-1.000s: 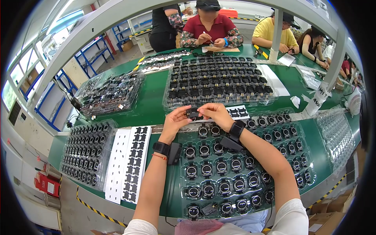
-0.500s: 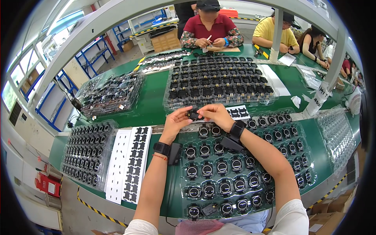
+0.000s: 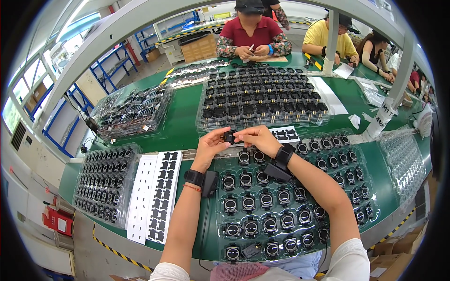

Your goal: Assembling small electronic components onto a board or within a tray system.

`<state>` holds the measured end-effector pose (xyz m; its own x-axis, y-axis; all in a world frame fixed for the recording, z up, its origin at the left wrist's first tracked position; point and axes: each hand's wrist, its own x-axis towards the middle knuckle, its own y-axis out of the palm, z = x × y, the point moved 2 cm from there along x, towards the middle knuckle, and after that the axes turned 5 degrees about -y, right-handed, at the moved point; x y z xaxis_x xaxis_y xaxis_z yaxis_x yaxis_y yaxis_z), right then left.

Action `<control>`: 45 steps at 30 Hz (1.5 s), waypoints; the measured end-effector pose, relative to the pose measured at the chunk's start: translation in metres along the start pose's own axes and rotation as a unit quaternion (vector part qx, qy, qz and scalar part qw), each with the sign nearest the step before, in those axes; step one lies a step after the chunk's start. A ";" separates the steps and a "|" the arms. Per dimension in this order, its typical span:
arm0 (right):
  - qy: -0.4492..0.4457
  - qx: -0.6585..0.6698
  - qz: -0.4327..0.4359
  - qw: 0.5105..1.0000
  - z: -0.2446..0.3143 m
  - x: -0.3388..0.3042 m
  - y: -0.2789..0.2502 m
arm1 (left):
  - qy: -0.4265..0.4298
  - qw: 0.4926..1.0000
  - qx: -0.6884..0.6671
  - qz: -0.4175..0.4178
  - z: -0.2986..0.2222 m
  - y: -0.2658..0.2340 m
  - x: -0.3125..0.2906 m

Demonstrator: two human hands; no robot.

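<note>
Between my two hands, above the far edge of the nearest tray, is a small black plastic housing (image 3: 229, 136). My left hand (image 3: 212, 146) pinches its left side with thumb and fingers. My right hand (image 3: 260, 140) has its thumb and fingertips closed at the housing's right edge. Below my hands lies a clear plastic tray (image 3: 257, 201) with rows of black parts bearing round rings. A white sheet with black die-cut pieces (image 3: 286, 135) lies just beyond my right hand. Each wrist wears a black strap with a black box on it.
Stacked clear trays of black housings (image 3: 262, 96) stand ahead. On the left are another parts tray (image 3: 104, 182), white sticker sheets (image 3: 161, 196) and stacked trays (image 3: 133, 112). Trays without parts (image 3: 407, 161) lie at right. A metal post (image 3: 398, 79) rises on the right; co-workers sit across the bench.
The black housing has turned slightly in my fingers, and my right fingertips have shifted along its edge. Behind the bench, a standing person has moved to the right.
</note>
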<state>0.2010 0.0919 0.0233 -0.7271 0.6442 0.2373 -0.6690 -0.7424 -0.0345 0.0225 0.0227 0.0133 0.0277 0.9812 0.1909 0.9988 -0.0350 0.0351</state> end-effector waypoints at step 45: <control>-0.197 -0.370 -0.096 0.903 0.008 -0.003 0.007 | 0.028 0.994 -0.100 -0.035 -0.002 -0.001 -0.003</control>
<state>0.1998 0.0828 0.0302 -0.5727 0.5253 0.6293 -0.8028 -0.2040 -0.5603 0.0209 0.0194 0.0150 -0.0491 0.9708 0.2348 0.9698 -0.0099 0.2439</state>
